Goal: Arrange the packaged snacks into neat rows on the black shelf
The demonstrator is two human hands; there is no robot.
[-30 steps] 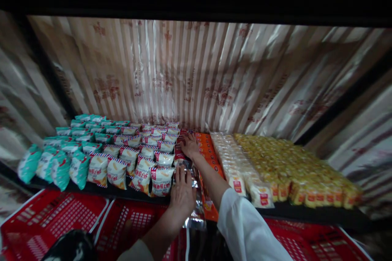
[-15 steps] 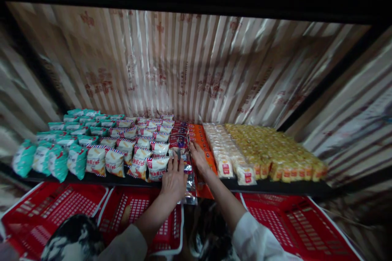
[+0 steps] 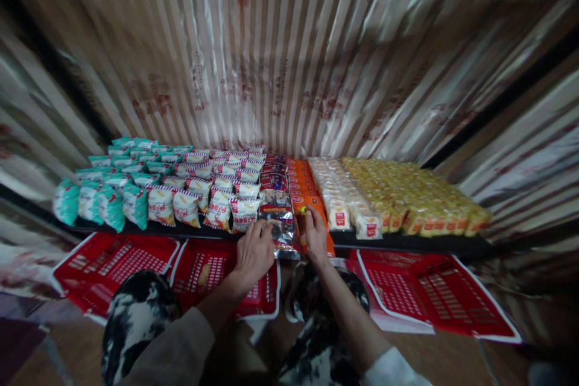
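Observation:
A low black shelf [image 3: 407,243] carries rows of snack packs. My left hand [image 3: 254,252] rests on the front end of a row of dark red and silver packets [image 3: 276,208], fingers spread on the foremost one. My right hand [image 3: 315,234] lies flat on the neighbouring row of orange packets [image 3: 302,188], at its front end. White and red chip bags [image 3: 212,193] stand just left of my left hand. Neither hand grips anything that I can see.
Teal bags [image 3: 106,190] fill the shelf's left end; pale bread packs [image 3: 346,199] and yellow packs [image 3: 416,199] fill the right. Red plastic baskets [image 3: 113,262] sit on the floor under the shelf. A striped shiny curtain [image 3: 280,54] hangs behind. My patterned knees [image 3: 136,313] are below.
My right hand drew back from the far end of the shelf to its front edge. My left hand slid slightly toward me. The view pulled back and tilted down.

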